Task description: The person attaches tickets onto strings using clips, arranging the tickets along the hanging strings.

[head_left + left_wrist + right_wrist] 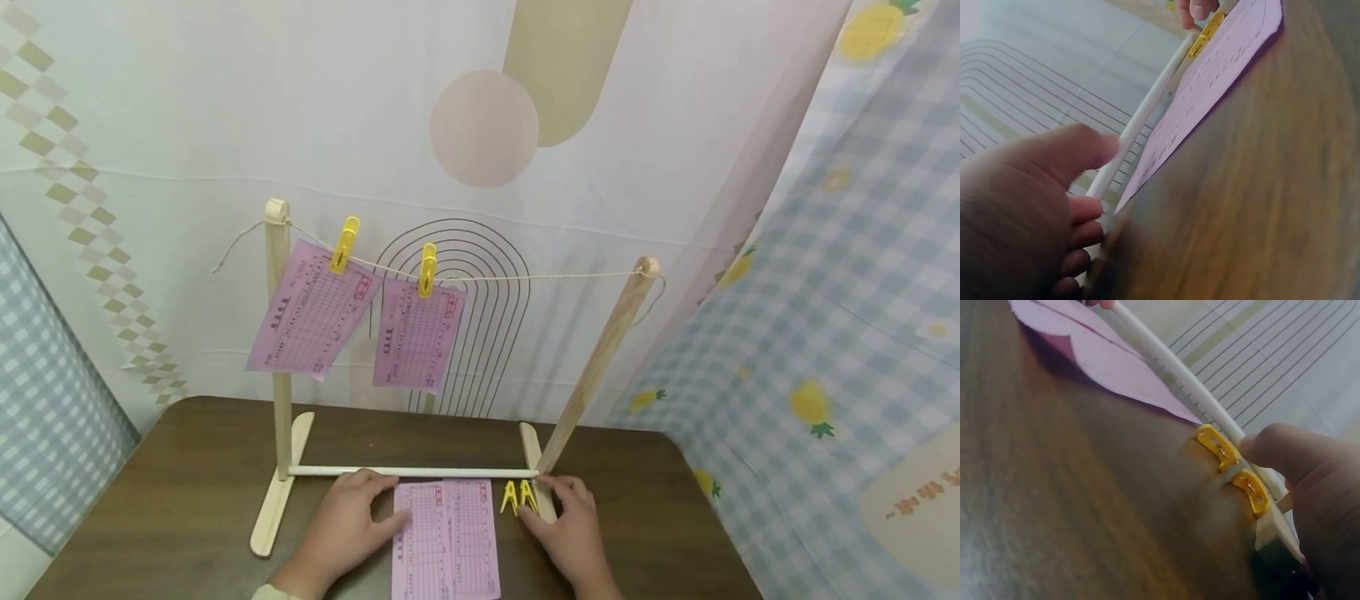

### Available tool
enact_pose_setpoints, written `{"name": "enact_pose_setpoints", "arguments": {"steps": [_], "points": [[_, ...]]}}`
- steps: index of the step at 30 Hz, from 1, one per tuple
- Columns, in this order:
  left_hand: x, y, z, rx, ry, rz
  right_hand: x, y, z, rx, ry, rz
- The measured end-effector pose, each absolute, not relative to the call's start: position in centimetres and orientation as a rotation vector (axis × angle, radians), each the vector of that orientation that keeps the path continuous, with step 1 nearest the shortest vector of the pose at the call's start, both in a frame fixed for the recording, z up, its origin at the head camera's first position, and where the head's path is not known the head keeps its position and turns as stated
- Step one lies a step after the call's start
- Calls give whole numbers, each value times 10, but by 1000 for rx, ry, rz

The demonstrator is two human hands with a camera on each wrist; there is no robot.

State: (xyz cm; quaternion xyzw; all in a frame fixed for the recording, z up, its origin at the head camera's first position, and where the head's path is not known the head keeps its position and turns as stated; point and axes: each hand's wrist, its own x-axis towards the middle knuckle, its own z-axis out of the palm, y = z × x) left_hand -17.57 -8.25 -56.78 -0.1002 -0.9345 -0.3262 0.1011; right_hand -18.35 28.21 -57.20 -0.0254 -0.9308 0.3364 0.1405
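Two pink printed slips (422, 546) lie overlapping on the table. My left hand (348, 521) is at their left edge, thumb and forefinger apart; in the left wrist view its loosely bent fingers hold nothing. Just right of the slips stand two yellow clothespins (509, 497). My right hand (570, 525) is beside them, thumb and forefinger spread around their right side; whether the thumb touches one, I cannot tell. Two more pink slips (315, 312) hang from a string (540, 276), each by a yellow clothespin (427, 271).
The string runs between two wooden posts (600, 367), with loose ends hanging. A white rod (352, 472) joins the posts low down, just beyond both hands. Wooden feet (273, 508) rest on the brown table (637, 492). Patterned curtains (675, 125) surround the table.
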Motion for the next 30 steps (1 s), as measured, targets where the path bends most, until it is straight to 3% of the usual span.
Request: {"name": "enact_pose_setpoints", "arguments": {"steps": [30], "points": [[-157,-77,-554,-451,-2834,-810,-181,284,-572,12,-2755,946]]}}
